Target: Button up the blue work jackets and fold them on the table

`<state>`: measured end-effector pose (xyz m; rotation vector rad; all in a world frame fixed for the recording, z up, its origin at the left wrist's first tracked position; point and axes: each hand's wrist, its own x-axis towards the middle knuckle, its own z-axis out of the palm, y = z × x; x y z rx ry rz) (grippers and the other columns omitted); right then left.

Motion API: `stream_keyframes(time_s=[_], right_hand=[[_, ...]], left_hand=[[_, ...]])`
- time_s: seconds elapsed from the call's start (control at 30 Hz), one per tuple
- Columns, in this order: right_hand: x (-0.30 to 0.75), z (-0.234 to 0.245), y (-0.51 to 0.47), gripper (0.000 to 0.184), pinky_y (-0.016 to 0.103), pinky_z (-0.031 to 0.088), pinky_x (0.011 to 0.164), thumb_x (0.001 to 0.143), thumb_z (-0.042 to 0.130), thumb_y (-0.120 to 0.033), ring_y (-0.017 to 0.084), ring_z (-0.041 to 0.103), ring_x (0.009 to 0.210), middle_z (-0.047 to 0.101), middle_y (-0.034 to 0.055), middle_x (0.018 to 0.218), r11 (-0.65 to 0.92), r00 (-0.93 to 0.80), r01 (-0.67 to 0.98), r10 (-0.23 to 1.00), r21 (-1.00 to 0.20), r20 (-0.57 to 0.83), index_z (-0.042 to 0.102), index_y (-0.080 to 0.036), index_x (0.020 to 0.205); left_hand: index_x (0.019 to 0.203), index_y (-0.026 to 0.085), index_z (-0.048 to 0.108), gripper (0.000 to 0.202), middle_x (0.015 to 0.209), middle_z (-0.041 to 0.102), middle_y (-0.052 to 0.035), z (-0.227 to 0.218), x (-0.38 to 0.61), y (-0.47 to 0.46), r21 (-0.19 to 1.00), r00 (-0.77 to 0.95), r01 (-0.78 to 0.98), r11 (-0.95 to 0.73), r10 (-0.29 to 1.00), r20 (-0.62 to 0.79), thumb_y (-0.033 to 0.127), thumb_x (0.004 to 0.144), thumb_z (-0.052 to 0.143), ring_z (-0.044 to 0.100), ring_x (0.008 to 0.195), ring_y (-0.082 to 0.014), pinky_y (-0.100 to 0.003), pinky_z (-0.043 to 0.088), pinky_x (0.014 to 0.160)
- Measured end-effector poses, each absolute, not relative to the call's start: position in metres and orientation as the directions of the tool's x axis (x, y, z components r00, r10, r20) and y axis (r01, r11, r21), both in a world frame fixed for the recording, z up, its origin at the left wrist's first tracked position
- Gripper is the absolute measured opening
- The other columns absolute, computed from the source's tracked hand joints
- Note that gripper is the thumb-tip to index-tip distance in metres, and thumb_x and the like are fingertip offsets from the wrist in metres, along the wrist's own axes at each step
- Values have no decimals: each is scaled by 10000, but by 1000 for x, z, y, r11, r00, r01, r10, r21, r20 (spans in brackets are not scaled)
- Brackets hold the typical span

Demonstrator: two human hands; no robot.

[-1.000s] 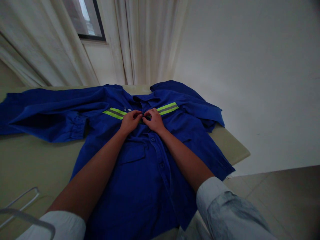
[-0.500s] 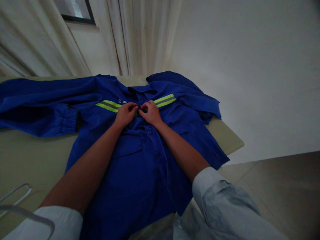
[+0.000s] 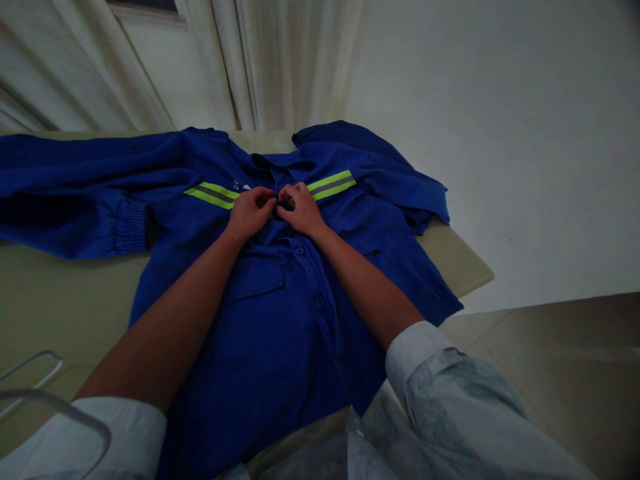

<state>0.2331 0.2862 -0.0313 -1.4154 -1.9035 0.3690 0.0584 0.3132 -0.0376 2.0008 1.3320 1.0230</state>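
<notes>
Pinching the blue jacket (image 3: 250, 360), laid front-up on the table (image 3: 70, 293) seemingly for access, right at mid-chest, thumb-to-finger with left hand (image 3: 249, 215) and right hand (image 3: 306, 213), likely for fine control

Curtains (image 3: 300, 60) and tiled floor (image 3: 560, 353) suggest a home

blue jacket (image 3: 255, 353), face up, unbuttoned below

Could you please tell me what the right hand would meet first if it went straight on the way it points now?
The right hand would probably meet the left hand first, over the front of the blue jacket; whether they touch is unclear.
</notes>
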Motion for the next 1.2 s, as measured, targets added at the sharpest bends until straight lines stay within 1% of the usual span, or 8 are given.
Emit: stream_keyframes(time_s=[0.27,0.5,0.67,0.8,0.87,0.93,1.03,1.2], right_hand=[[233,-28,283,88,387,523,990,923,659,-281,221,567,1041,480,46,1071,377,-157,718,906,-585,392,626,-234,990],[233,-32,286,137,373,505,1021,967,626,-283,227,589,1105,531,64,1144,432,-262,704,895,-563,360,678,-225,1079],[233,-36,288,281,366,487,1046,994,601,-275,224,622,1117,633,89,1192,368,-142,706,911,-605,388,662,-207,1260],[238,-31,290,303,340,464,1085,1081,450,-313,198,642,1196,710,103,1229,324,30,623,900,-712,435,685,-198,1232],[241,-27,290,358,348,462,1103,1095,375,-295,191,644,1236,721,107,1269,285,119,587,895,-757,430,686,-201,1247],[242,-22,287,382,376,462,1118,1087,358,-276,202,645,1259,722,119,1296,259,136,590,901,-765,411,688,-193,1262],[238,-15,274,333,456,470,1113,1052,450,-281,272,647,1262,711,171,1305,209,98,705,918,-678,385,706,-170,1235],[220,6,236,262,537,532,965,914,735,-404,397,674,1150,720,244,1158,80,24,883,977,-462,213,742,-173,1038]], left_hand=[[1186,169,702,351,1043,760,-80,-38,61,313,717,217,578,-389,921,324,364,916,592,688,922,-230,-356,541,877],[1107,182,691,268,1202,694,-153,-39,60,305,552,107,754,-356,896,432,338,906,603,574,1226,-362,-539,396,1123],[1087,189,681,259,1193,704,-195,-34,62,302,502,120,801,-327,909,400,375,967,547,569,1265,-407,-573,400,1114],[1340,119,631,427,1375,665,-242,-17,61,285,435,311,811,-391,918,245,319,1027,421,597,1338,-369,-528,422,1145],[1510,96,514,550,1560,529,-255,-6,53,253,401,385,802,-443,896,220,357,1032,436,500,1467,-370,-542,382,1201],[1601,164,440,617,1677,396,-201,2,41,204,329,398,815,-476,874,280,423,1041,433,352,1568,-380,-600,290,1259],[1667,353,351,659,1715,353,-62,1,23,117,241,486,803,-545,833,265,520,1037,448,260,1612,-342,-609,219,1308],[1700,365,171,819,1742,227,-71,-21,9,28,213,573,775,-595,804,157,623,998,504,176,1626,-378,-647,278,1283]])
